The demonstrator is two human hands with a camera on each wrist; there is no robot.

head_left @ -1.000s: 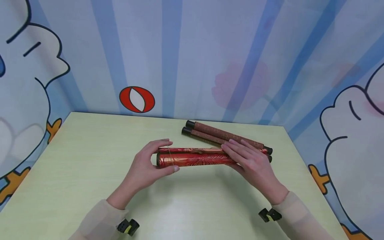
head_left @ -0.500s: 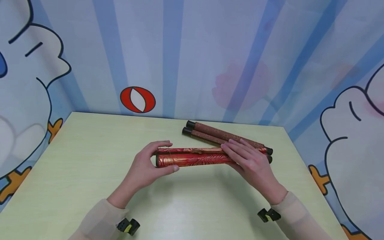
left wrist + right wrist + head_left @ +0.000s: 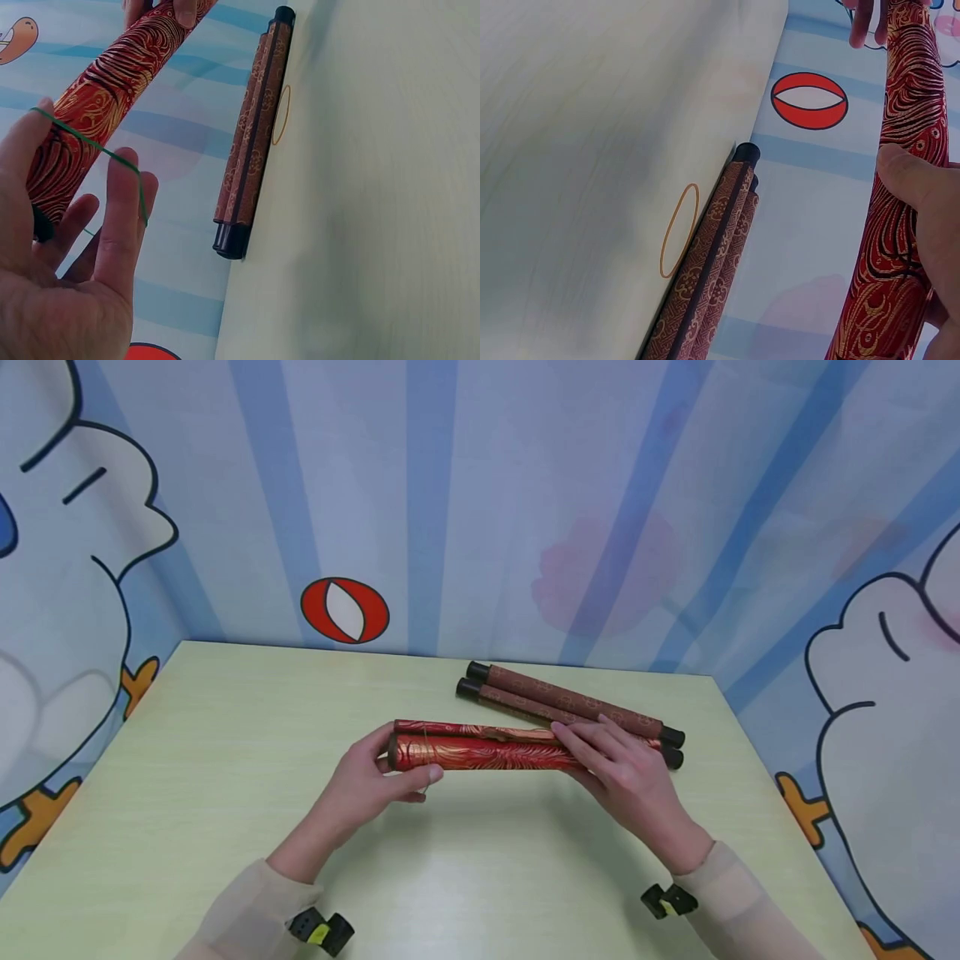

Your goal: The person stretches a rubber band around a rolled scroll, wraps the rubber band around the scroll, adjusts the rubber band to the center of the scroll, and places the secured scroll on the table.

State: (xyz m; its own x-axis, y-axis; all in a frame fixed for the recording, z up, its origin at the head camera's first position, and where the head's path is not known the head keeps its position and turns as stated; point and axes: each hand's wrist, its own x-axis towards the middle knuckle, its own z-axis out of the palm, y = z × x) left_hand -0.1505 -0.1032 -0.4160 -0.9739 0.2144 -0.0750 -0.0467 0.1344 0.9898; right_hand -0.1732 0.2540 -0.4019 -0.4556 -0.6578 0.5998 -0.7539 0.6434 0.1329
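Observation:
Both hands hold a red-and-gold patterned scroll (image 3: pixel 487 756) level above the table, its two rolls lying side by side. My left hand (image 3: pixel 360 781) is at its left end, thumb along the near roll and the other fingers below and behind. A thin green rubber band (image 3: pixel 82 139) stretches from the left thumb tip to the fingers in the left wrist view, passing across the scroll's end. My right hand (image 3: pixel 637 777) grips the right part, with its thumb (image 3: pixel 904 172) pressed on the pattern in the right wrist view; the scroll's right end is mostly hidden.
Behind the red scroll, a brown patterned scroll (image 3: pixel 570 693) with black end caps lies slanted on the pale table (image 3: pixel 225 735). A yellow-orange rubber band (image 3: pixel 694 185) lies beside it. A printed blue cloth (image 3: pixel 495 527) stands behind and at both sides.
The left fingers have moved from above the scroll's far side to below it, drawing the band down. The scroll's left end has risen slightly. The right hand keeps its grip.

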